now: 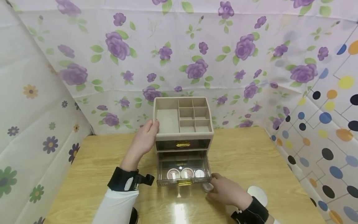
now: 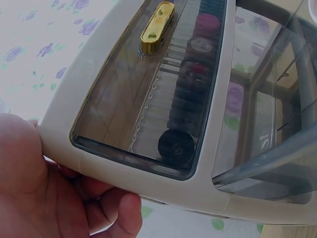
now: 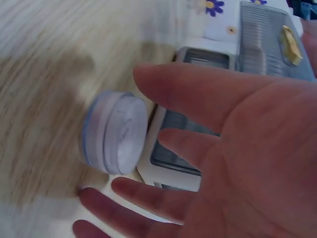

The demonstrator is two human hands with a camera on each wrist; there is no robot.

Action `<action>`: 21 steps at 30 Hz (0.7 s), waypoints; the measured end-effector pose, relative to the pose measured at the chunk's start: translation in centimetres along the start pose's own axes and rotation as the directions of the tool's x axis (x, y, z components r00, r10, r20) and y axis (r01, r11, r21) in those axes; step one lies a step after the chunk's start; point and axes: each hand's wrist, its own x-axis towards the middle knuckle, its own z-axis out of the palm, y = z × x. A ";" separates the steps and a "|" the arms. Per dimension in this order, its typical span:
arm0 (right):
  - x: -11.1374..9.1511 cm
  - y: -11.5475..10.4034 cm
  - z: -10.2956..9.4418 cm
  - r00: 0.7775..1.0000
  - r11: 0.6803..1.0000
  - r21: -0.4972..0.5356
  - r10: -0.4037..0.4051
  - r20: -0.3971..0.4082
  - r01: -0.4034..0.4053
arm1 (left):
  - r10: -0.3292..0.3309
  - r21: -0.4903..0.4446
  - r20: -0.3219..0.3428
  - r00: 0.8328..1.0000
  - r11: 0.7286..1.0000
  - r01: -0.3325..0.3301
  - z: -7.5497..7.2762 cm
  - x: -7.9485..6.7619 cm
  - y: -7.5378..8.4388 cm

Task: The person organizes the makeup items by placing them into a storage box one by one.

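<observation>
A cream makeup organizer [image 1: 183,136] stands on the table, its lower clear drawer [image 1: 183,174] pulled out. Two pinkish round compacts [image 1: 173,174] and a smaller white-topped round container [image 1: 199,173] lie inside that drawer. My left hand [image 1: 145,137] grips the organizer's left side, thumb at the upper rim; in the left wrist view its fingers [image 2: 130,213] curl against the side wall. By the drawer's front right corner is my right hand [image 1: 229,190], fingers spread. Just off its fingertips sits a small clear round jar [image 3: 124,134], also seen in the head view.
The organizer's upper drawer [image 1: 183,145] is closed; dark round items [image 2: 176,148] show through its front. A white round disc [image 1: 258,196] lies by my right wrist. A dark object [image 1: 134,215] is near my left sleeve. Patterned cloth hangs behind and at both sides.
</observation>
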 end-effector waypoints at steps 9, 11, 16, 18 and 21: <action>1.1 0.0 0.9 0.999 0.994 -0.111 -0.011 -0.040 0.006 | 0.031 0.019 -0.014 0.999 0.999 -0.031 0.0 0.2 0.0; 1.2 0.1 1.0 0.999 0.993 -0.117 -0.006 -0.046 0.000 | 0.030 0.021 -0.012 0.999 0.999 -0.030 0.0 0.2 0.0; 1.2 0.2 1.0 0.998 0.991 -0.131 0.007 -0.064 -0.015 | 0.023 0.024 -0.005 1.000 0.999 -0.023 0.1 0.3 0.0; 1.2 0.2 1.0 0.997 0.991 -0.131 -0.001 -0.071 -0.008 | 0.018 0.025 -0.003 1.000 1.000 -0.018 0.1 0.3 0.0; 1.2 0.2 0.9 0.998 0.993 -0.120 -0.015 -0.068 0.007 | 0.011 0.034 -0.001 1.000 0.999 -0.011 0.1 0.3 0.0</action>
